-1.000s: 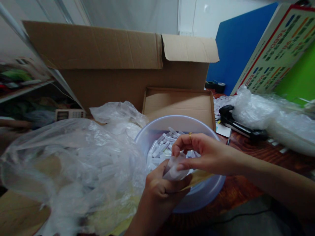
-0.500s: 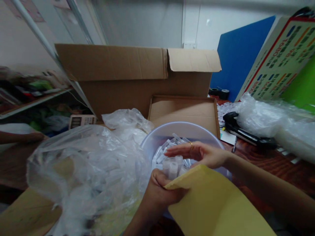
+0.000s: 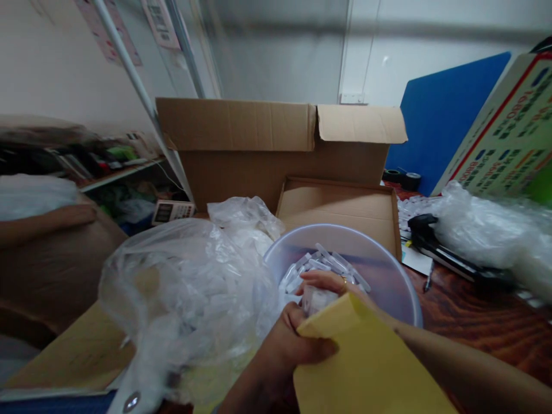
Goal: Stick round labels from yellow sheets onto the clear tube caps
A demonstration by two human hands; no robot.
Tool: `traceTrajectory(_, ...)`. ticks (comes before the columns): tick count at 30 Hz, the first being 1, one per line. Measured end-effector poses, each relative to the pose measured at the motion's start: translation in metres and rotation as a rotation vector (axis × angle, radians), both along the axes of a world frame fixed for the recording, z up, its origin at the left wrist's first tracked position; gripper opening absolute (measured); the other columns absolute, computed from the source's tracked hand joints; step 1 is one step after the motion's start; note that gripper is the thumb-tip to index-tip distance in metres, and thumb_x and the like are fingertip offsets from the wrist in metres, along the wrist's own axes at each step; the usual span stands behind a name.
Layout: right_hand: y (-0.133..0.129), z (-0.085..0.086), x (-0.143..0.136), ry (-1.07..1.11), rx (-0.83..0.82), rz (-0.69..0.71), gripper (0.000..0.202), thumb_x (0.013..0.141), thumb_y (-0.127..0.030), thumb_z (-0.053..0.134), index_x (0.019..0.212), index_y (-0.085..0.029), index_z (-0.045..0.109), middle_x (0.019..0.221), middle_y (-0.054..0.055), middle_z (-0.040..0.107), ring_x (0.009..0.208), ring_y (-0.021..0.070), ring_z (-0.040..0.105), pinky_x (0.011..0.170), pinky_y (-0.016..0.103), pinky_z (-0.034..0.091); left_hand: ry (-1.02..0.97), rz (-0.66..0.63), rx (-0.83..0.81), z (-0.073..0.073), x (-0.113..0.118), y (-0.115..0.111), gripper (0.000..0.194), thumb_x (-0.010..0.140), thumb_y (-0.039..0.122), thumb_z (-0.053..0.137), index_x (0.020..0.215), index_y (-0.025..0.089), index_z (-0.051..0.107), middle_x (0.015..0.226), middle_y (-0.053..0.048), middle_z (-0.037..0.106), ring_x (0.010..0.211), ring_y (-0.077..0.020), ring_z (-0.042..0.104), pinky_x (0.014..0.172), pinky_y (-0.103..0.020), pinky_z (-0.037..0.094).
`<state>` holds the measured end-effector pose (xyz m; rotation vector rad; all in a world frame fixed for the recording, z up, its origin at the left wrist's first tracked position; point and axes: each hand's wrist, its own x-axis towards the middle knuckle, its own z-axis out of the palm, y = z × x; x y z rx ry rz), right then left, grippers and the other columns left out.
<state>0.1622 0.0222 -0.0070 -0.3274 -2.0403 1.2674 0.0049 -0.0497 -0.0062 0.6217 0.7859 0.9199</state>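
My left hand is closed on the edge of a yellow envelope or folded paper sheet, which slants down to the lower right. A small bunch of clear plastic tubes stands just above my left thumb, at the edge of the yellow paper. My right hand reaches over from the right, its fingers curled around the far side of these tubes; the paper hides part of it. Right behind the hands, a translucent round tub holds many loose clear tubes.
A large clear plastic bag lies left of the tub. Behind stand an open cardboard box and a shallow carton. At right are a black tool and bubble wrap. Another person's hand shows at far left.
My right hand's fingers have closed down around the tubes, where they were stretched out above them. The view has shifted, so the surroundings appear lower and farther right.
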Motion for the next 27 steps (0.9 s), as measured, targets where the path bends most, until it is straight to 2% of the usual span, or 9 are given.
traceTrajectory(2,-0.002,0.005,-0.009,0.169,0.162,0.046,0.049,0.084,-0.042,0.057,0.128,-0.022,0.056,0.117,0.010,0.064,0.108,0.0230,0.062,0.093,0.037,0.051,-0.090,-0.075,0.003,-0.005,0.000,0.001,0.045,0.036,0.026,0.093,0.069,0.012,0.065,0.060,0.001,0.064,0.049,-0.0077,0.057,0.048,-0.016,0.046)
traceTrajectory(4,-0.004,0.012,-0.017,0.245,0.310,0.027,0.031,0.086,-0.034,0.048,0.105,-0.018,0.066,0.094,0.009,0.068,0.085,0.0190,0.067,0.076,0.031,0.055,-0.180,-0.109,0.018,-0.008,0.002,-0.002,0.046,0.034,0.022,0.092,0.071,0.012,0.067,0.059,0.003,0.062,0.047,-0.0051,0.053,0.048,-0.014,0.045)
traceTrajectory(7,-0.009,0.019,-0.025,0.183,0.278,-0.011,0.021,0.082,-0.026,0.046,0.083,-0.021,0.066,0.077,0.005,0.068,0.064,0.0153,0.064,0.061,0.024,0.052,-0.294,-0.090,0.020,-0.010,0.003,-0.011,0.053,0.036,0.024,0.091,0.082,0.011,0.069,0.064,0.002,0.064,0.050,-0.0054,0.056,0.052,-0.014,0.048)
traceTrajectory(12,-0.020,0.015,-0.036,0.045,0.250,0.056,0.008,0.073,-0.024,0.055,0.073,-0.023,0.062,0.074,0.005,0.066,0.057,0.0156,0.060,0.053,0.025,0.047,-0.441,-0.089,-0.070,-0.018,-0.013,-0.033,0.045,0.043,0.017,0.087,0.084,0.005,0.070,0.069,-0.003,0.070,0.055,-0.0089,0.064,0.057,-0.015,0.053)
traceTrajectory(17,-0.037,0.000,-0.056,0.003,0.201,0.039,0.029,0.086,-0.029,0.042,0.059,-0.019,0.049,0.057,0.005,0.055,0.049,0.0133,0.050,0.048,0.026,0.038,-0.448,-0.054,-0.071,-0.034,-0.027,-0.057,0.041,0.040,0.020,0.090,0.074,0.008,0.072,0.063,-0.001,0.069,0.052,-0.0088,0.064,0.053,-0.014,0.052)
traceTrajectory(20,-0.045,-0.001,-0.070,-0.106,0.171,0.020,0.037,0.084,-0.030,0.042,0.050,-0.019,0.034,0.049,0.001,0.043,0.045,0.0099,0.042,0.047,0.024,0.032,-0.444,-0.056,-0.071,-0.034,-0.036,-0.067,0.042,0.043,0.024,0.090,0.080,0.012,0.074,0.071,-0.002,0.072,0.059,-0.0085,0.065,0.052,-0.011,0.048)
traceTrajectory(22,-0.043,0.005,-0.081,-0.152,0.154,0.001,0.037,0.082,-0.029,0.042,0.048,-0.018,0.031,0.046,-0.001,0.036,0.042,0.0077,0.036,0.044,0.022,0.029,-0.421,-0.084,-0.055,-0.033,-0.045,-0.074,0.045,0.045,0.028,0.090,0.085,0.013,0.075,0.078,-0.004,0.073,0.064,-0.0104,0.066,0.054,-0.013,0.050)
traceTrajectory(25,-0.025,0.022,-0.103,-0.178,0.143,-0.117,0.034,0.081,-0.030,0.038,0.049,-0.018,0.037,0.045,-0.003,0.031,0.041,0.0062,0.031,0.040,0.019,0.025,-0.286,-0.114,-0.023,-0.037,-0.066,-0.090,0.052,0.042,0.036,0.091,0.086,0.013,0.074,0.087,-0.009,0.073,0.070,-0.0185,0.068,0.057,-0.024,0.055)
traceTrajectory(27,-0.005,0.036,-0.122,-0.176,0.172,-0.239,0.033,0.079,-0.032,0.035,0.051,-0.017,0.041,0.047,-0.002,0.033,0.043,0.0066,0.032,0.041,0.019,0.025,-0.112,0.012,-0.040,-0.046,-0.083,-0.105,0.048,0.040,0.031,0.092,0.079,0.013,0.070,0.090,-0.010,0.074,0.077,-0.0235,0.070,0.063,-0.029,0.056)
